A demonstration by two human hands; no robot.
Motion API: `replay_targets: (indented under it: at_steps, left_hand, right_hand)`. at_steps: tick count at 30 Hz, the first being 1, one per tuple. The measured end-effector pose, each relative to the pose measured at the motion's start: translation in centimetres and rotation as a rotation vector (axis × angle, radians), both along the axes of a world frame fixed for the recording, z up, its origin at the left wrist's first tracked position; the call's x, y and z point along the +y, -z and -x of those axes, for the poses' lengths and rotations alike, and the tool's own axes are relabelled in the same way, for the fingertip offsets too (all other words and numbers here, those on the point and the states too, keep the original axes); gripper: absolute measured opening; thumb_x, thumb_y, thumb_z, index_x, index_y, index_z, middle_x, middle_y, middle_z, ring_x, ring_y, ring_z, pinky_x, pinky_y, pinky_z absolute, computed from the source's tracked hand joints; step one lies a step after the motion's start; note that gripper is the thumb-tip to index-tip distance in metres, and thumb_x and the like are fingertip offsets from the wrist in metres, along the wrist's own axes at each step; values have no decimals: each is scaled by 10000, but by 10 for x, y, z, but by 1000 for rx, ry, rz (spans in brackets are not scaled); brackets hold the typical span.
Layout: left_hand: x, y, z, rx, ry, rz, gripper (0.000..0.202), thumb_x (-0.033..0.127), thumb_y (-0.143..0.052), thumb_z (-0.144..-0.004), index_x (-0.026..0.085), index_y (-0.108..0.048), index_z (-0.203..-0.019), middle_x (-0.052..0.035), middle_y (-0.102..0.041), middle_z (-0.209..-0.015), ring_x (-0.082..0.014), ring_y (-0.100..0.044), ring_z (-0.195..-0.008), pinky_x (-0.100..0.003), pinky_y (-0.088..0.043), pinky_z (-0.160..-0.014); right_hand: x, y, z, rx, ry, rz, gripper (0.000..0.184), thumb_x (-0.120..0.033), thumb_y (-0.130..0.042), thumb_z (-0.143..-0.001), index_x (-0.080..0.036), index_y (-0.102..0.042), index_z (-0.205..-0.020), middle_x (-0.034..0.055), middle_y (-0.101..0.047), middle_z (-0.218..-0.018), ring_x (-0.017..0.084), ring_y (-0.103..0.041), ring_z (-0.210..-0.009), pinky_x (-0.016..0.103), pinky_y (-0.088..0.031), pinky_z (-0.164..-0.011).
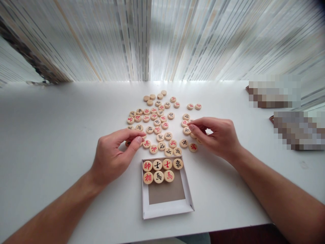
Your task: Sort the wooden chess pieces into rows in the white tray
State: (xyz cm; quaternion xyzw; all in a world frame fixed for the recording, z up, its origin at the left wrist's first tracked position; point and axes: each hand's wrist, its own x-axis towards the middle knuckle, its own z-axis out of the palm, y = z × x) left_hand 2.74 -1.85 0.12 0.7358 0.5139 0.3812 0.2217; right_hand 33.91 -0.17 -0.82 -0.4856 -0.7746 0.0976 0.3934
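Several round wooden chess pieces [157,122] with red or black characters lie scattered on the white table [63,135]. A shallow white box [166,206] near the front edge holds several pieces [158,171] in two rows at its far end. My left hand [114,154] is curled at the left side of the pile, thumb and fingers pinched on a piece that is mostly hidden. My right hand [215,134] rests at the right side of the pile, fingertips pinched on a piece [187,130].
A striped curtain [162,37] hangs behind the table's far edge. Two blurred-out objects [275,91] lie at the far right of the table. The table's near edge runs just below the box.
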Motion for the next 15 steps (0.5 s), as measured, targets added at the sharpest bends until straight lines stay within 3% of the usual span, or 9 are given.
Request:
replay_targets:
  at_steps: [15]
  left_hand:
    - [-1,-1,-2,-13,2,17,201,363,-699,-977,226,-842,-1013,-52,-862,-971,-233,-791,-839,-345,-615,-745]
  right_hand:
    - [0,0,0,2,1,-19,120,-246,-710,-969,-251,-807,-898,-1,-806,-737,159,-651,-522,298,-516,-515]
